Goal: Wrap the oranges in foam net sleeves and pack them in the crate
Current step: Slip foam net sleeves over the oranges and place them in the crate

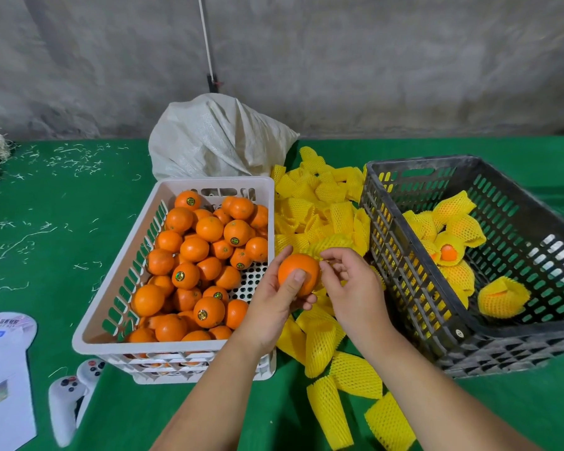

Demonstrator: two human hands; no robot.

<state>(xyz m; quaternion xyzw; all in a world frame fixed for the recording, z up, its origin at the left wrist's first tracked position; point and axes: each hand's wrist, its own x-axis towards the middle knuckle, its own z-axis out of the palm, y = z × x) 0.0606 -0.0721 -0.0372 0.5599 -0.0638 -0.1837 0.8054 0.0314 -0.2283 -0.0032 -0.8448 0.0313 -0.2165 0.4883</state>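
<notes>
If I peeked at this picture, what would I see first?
First, the white crate left of the middle, heaped with bright oranges. Next to it, a pile of yellow foam net sleeves runs down the green table, and the black crate on the right holds a few wrapped oranges. In the middle, the left hand holds one bare orange while the right hand pinches a sleeve beside it.

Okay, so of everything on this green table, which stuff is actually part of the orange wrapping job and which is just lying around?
Part of the job:
- orange held in the left hand
- right hand at the orange's side
- white crate of unwrapped oranges
- loose yellow foam sleeves
- black crate holding wrapped oranges

Just lying about:
- white woven sack
- white controllers
- printed papers
- pale straw scraps
</notes>
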